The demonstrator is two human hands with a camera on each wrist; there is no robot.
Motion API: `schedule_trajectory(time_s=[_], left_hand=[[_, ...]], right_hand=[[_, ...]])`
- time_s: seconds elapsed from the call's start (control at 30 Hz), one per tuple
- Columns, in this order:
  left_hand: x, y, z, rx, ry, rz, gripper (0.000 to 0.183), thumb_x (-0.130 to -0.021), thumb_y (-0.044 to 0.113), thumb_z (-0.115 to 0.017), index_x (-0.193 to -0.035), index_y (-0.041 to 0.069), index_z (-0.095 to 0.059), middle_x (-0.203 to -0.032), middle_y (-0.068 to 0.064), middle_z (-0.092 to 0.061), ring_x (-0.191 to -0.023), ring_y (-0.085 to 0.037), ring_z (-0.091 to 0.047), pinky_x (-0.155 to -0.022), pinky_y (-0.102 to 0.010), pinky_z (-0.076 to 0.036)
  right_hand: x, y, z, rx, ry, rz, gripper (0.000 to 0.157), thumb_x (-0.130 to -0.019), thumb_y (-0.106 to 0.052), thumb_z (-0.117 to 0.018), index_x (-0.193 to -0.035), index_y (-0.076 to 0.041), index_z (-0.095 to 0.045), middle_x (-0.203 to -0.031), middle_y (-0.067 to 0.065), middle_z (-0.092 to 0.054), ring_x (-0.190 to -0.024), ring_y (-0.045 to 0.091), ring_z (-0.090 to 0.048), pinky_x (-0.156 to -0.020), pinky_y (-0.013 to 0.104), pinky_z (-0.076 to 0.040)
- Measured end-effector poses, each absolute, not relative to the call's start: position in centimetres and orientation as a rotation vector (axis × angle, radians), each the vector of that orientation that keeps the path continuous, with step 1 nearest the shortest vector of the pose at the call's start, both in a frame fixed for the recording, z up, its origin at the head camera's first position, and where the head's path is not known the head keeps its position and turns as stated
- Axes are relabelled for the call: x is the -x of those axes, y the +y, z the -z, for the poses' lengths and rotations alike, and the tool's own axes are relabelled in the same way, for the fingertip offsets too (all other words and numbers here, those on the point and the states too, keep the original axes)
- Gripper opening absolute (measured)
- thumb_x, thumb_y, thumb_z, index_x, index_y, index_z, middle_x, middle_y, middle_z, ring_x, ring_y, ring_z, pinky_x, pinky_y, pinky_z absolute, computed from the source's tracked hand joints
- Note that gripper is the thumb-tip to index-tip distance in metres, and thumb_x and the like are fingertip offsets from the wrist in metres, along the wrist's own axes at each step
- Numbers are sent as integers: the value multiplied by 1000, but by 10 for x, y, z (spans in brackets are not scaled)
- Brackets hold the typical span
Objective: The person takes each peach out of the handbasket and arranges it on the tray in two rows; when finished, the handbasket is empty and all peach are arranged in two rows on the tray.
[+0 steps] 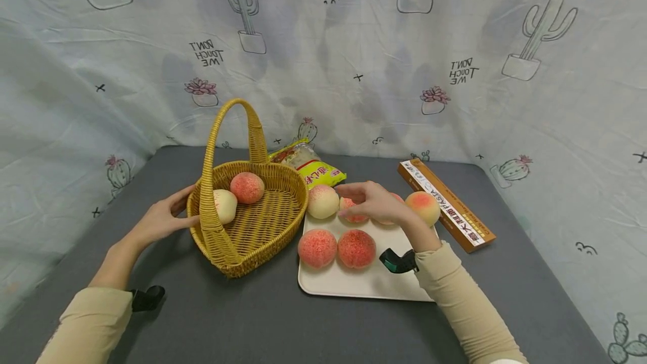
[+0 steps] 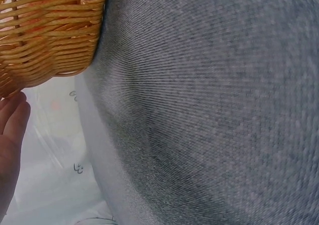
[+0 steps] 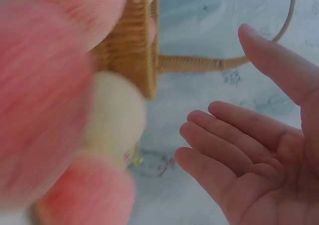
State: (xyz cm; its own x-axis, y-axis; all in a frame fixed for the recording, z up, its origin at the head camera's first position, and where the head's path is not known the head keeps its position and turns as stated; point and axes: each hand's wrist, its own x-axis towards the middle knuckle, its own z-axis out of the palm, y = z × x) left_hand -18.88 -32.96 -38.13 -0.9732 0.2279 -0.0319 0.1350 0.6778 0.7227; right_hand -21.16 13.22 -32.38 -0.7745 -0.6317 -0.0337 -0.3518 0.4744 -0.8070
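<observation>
My left hand (image 1: 162, 215) touches the left side of a wicker basket (image 1: 275, 237) with a tall arched handle; in the left wrist view its straight fingers (image 2: 17, 118) lie against the weave. In the basket are a red peach (image 1: 247, 187) and a pale peach (image 1: 226, 206). Over the back row of peaches on a white tray (image 1: 364, 290) hovers my right hand (image 1: 376, 201), its fingers spread and holding nothing in the right wrist view. Nearest its fingertips are a pale peach (image 1: 323, 202) and a red peach (image 1: 352, 212), partly hidden by the hand.
Two red peaches, one left (image 1: 317, 249) and one right (image 1: 356, 249), form the tray's front row. A yellowish peach (image 1: 423, 208) sits at its back right corner. Behind the basket lies a yellow food packet (image 1: 313, 167); a long pasta box (image 1: 447, 204) lies right of the tray.
</observation>
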Motion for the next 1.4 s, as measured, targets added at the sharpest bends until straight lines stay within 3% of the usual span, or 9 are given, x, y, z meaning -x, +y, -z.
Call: schedule_trajectory(time_s=[0.37, 0.6, 0.87, 1.17, 1.3, 1.4], left_hand=[[189, -328, 380, -275, 2773, -1166, 94, -90, 35, -71, -156, 1, -12, -154, -33, -19, -136, -52, -26, -106, -65, -33], [188, -327, 379, -278, 2769, -1157, 95, -90, 37, -70, -156, 0, -12, -153, -34, -20, -136, -52, -26, -105, -66, -34], [189, -329, 378, -299, 2768, -1156, 93, -91, 36, -70, -155, -1, -14, -152, -33, -23, -137, -50, -28, -105, -65, -36], [190, -331, 377, -276, 2784, -1190, 92, -90, 35, -71, -154, -3, -17, -152, -33, -24, -137, -50, -29, -106, -64, -35], [189, -330, 381, -277, 2796, -1217, 90, -90, 33, -71, -154, -3, -19, -152, -32, -25, -137, -49, -29, -107, -64, -34], [189, -329, 382, -278, 2809, -1224, 89, -90, 33, -71, -154, -3, -19, -152, -32, -26, -136, -48, -30, -107, -63, -35]], right_hand=[[244, 55, 299, 939, 2452, 1067, 64, -90, -24, -72, -145, -5, -47, -145, 13, -48, -132, 25, -47, -108, 37, -43], [255, -1, 298, 1014, 2450, 977, 65, -91, -22, -70, -146, -2, -43, -146, 17, -45, -133, 29, -45, -107, 33, -43], [259, -48, 304, 1003, 2442, 985, 57, -95, -21, -66, -145, -4, -45, -146, 12, -47, -133, 24, -45, -105, 30, -44], [264, -91, 302, 971, 2472, 1032, 59, -91, -23, -71, -143, -4, -49, -144, 11, -50, -132, 21, -46, -104, 27, -45], [265, -107, 309, 987, 2474, 997, 53, -91, -17, -70, -140, -8, -54, -137, 7, -57, -124, 17, -53, -97, 21, -48], [266, -116, 312, 988, 2430, 957, 47, -92, -13, -67, -137, -7, -55, -115, 8, -65, -95, 15, -61, -78, 18, -49]])
